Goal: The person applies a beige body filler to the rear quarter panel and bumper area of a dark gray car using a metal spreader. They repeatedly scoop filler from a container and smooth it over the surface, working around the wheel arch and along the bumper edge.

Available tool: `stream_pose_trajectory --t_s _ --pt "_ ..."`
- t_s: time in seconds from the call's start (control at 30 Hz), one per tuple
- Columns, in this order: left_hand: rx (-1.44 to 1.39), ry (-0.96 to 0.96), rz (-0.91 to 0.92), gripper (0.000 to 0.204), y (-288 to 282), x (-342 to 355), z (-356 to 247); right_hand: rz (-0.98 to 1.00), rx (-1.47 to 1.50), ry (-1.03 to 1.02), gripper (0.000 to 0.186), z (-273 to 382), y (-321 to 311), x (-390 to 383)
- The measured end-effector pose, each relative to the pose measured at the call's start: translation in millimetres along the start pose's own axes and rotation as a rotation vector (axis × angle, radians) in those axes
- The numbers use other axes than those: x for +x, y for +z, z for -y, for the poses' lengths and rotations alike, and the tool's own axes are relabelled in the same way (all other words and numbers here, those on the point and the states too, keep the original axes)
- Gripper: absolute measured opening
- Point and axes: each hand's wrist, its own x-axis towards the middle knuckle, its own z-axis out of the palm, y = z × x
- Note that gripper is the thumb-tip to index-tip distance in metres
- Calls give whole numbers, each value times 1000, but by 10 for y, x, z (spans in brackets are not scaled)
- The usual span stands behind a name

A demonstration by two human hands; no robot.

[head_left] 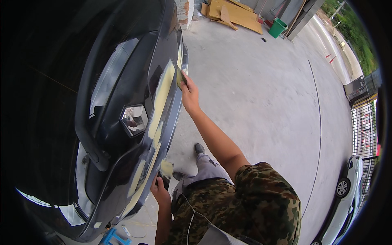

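A dark grey car panel point(116, 179) runs along my left, with long patches of pale yellow filler putty point(164, 90) smeared on it. Up at the far end of these patches, my right hand point(190, 94) grips a thin flat filler spreader point(180, 76) and holds it at the panel's edge. My left hand point(161, 191) is lower and nearer my body, beside the panel's near part. It is closed on a dark flat putty board point(165, 179) with a lump of yellow putty point(166, 168) on top. The fingers partly hide both tools.
The car's wiper arm point(83, 106) and shiny badge point(134, 120) are at left. A blue stool point(115, 237) stands at the lower left. Beyond lie flattened cardboard point(234, 15) and a green bin point(278, 27). A silver car point(347, 200) is parked at the right on the concrete floor point(261, 98).
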Motion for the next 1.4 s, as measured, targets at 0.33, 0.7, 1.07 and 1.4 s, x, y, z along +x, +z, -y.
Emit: stream_pose_trajectory --t_s 0.33,0.7,1.07,1.4 --pt "-14 36 -31 40 102 -10 -83 -108 -114 -313 46 -179 191 418" --pt "18 0 -25 39 -1 97 -15 50 -131 -130 45 -262 293 54" --pt "31 -45 -42 43 -3 76 -66 10 -126 -180 39 -310 -35 629" --pt "0 -58 10 39 -345 174 227 50 -108 -124 38 -164 177 401"
